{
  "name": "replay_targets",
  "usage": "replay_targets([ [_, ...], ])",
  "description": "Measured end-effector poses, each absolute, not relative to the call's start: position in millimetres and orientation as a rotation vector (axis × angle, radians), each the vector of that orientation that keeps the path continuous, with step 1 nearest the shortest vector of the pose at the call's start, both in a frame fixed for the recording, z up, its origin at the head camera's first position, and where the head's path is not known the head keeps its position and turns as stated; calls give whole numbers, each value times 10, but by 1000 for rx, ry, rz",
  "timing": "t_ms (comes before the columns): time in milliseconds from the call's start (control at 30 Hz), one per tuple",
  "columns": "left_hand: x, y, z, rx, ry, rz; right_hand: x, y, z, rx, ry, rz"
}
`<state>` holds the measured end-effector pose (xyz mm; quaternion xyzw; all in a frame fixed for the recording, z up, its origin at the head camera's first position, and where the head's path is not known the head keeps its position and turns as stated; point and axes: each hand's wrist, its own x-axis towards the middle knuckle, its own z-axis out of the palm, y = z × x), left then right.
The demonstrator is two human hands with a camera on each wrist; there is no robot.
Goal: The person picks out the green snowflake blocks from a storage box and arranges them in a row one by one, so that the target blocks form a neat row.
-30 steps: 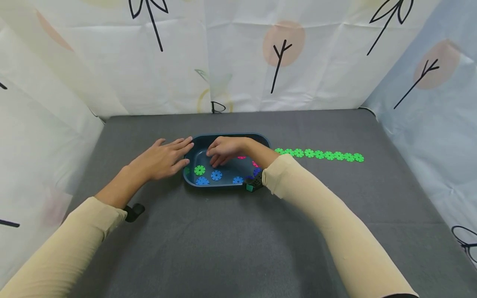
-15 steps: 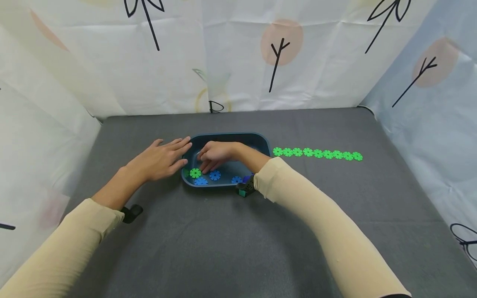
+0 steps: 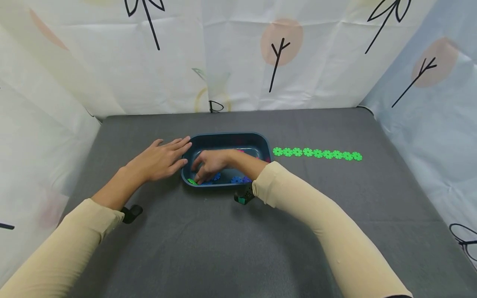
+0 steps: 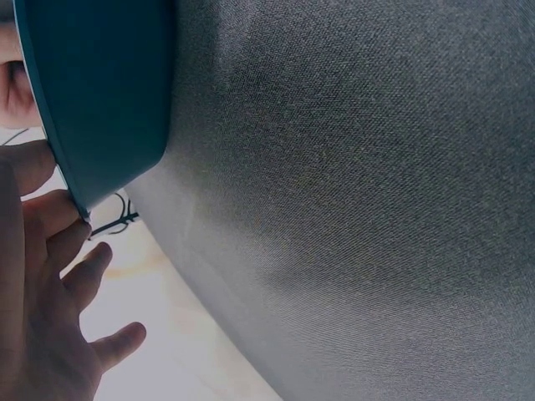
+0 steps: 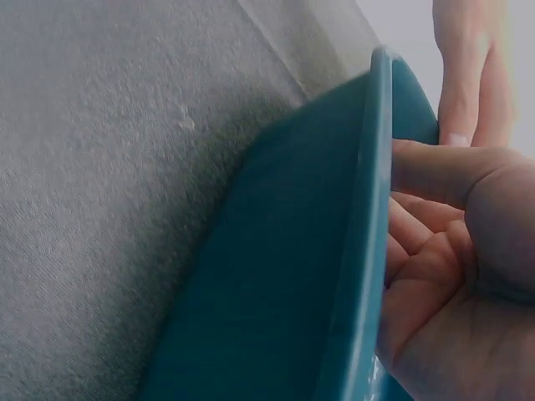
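A dark blue tray (image 3: 238, 135) holds notched plastic snowflake discs. My left hand (image 3: 161, 159) rests at its left end, fingers spread and fingertips on the rim; the left wrist view shows those fingers (image 4: 63, 234) at the tray's edge. Inside the near left corner, my right hand (image 3: 211, 164) reaches down with bent fingers and pinches a tilted green snowflake disc (image 3: 191, 181). In the right wrist view the tray wall (image 5: 276, 251) hides the right fingertips. Blue snowflake discs (image 3: 236, 179) lie along the tray's near side, partly covered by the right hand and forearm.
Right of the tray, a row of several green snowflake discs (image 3: 317, 153) stretches across the grey tabletop (image 3: 208, 248). A few pink discs (image 3: 240, 150) show near the tray's far side. Printed cloth (image 3: 238, 54) stands behind and at both sides.
My right hand has moved left and nearer inside the tray, down to the green disc. That disc lay flat before and is now tilted by the near wall. The left hand stays put.
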<state>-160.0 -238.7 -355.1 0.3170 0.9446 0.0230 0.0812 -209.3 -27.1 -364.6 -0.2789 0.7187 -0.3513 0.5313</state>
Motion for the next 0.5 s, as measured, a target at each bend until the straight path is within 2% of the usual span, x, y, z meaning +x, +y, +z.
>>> replay_targets([
  [500,-1596,-2388,-3526,958,2816,57,-2004,-315,-3630,-767,1769,-766],
])
